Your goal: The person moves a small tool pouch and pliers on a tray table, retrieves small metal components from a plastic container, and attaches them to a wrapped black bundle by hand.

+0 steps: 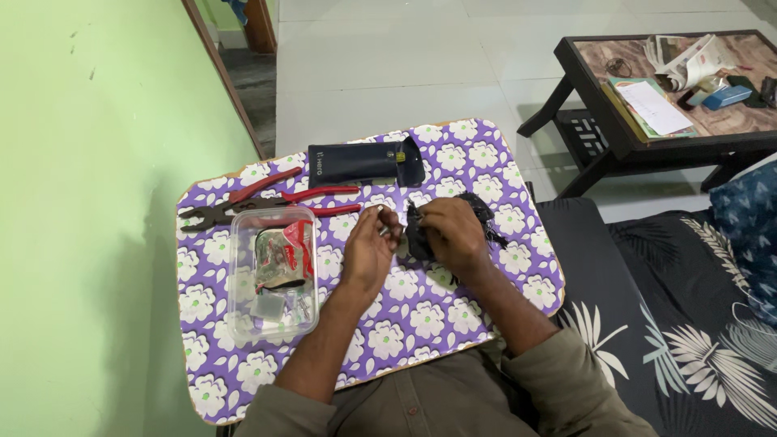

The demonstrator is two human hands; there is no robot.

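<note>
Risk: small metal bit pinched in left hand [371,243] fingertips could slip & roll off table [453,320] near edge, since right hand [450,233] is clamped on the dark fabric bundle [477,212] mid-table w/ both raised, nothing underneath to catch it

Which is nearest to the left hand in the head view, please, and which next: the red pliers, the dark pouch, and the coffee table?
From the left hand:
1. Red pliers, just up-left of it on the flowered board.
2. Dark pouch, beyond, at the board's far edge.
3. Coffee table, far off at upper right.
</note>
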